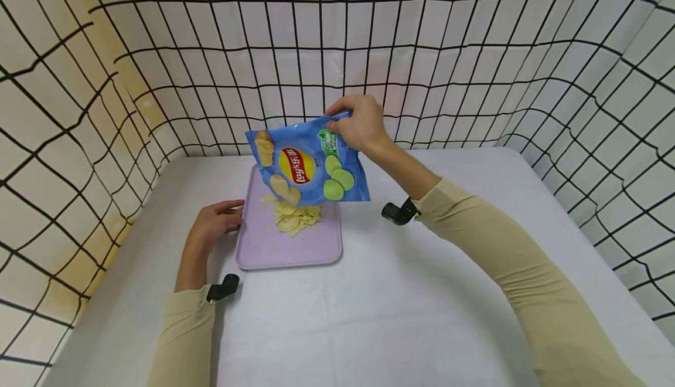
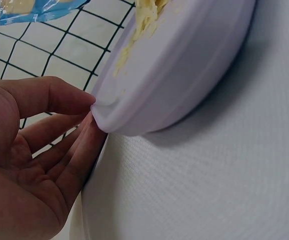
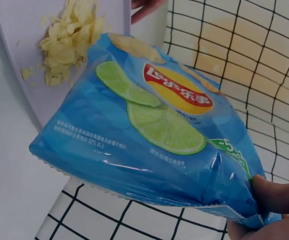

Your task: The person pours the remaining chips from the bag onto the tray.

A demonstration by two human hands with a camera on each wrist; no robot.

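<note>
My right hand (image 1: 361, 123) pinches a blue chip bag (image 1: 311, 164) by its upper corner, thumb on the printed front. The bag hangs tilted above the far part of a lilac tray (image 1: 285, 255), its lime slices toward the right. A pile of potato chips (image 1: 296, 221) lies on that tray, partly covered by the bag in the head view. At the tray's left side, my left hand (image 1: 213, 223) holds the rim between thumb and fingers, as the left wrist view shows. Small crumbs are scattered around the pile. The bag's mouth is hidden in the head view.
A white-covered table (image 1: 379, 316) lies under the tray. Black wire mesh (image 1: 332, 47) stands behind it and along both sides, close to the bag and the right hand. Each wrist carries a small black camera mount (image 1: 399, 212).
</note>
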